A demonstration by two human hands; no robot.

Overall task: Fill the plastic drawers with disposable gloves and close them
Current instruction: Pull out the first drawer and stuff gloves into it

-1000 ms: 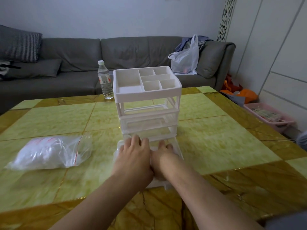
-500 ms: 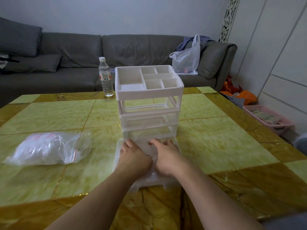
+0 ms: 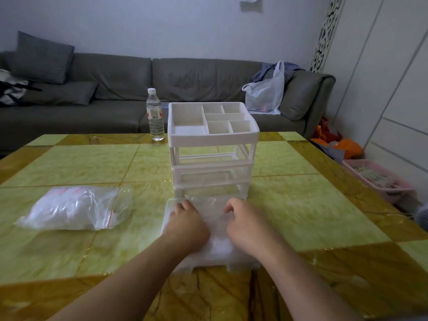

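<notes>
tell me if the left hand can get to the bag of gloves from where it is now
Probably yes. The bag of gloves lies on the table to the left of the left hand, with only bare tabletop between; the hand would first have to leave the drawer.

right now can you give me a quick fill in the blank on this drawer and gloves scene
1. Both hands, left hand and right hand, are in the pulled-out ____ drawer of the white organizer.
2. The zip bag of gloves lies to the organizer's ____.
3. The water bottle stands ____ on the table.

Missing: bottom; left; upright
</notes>
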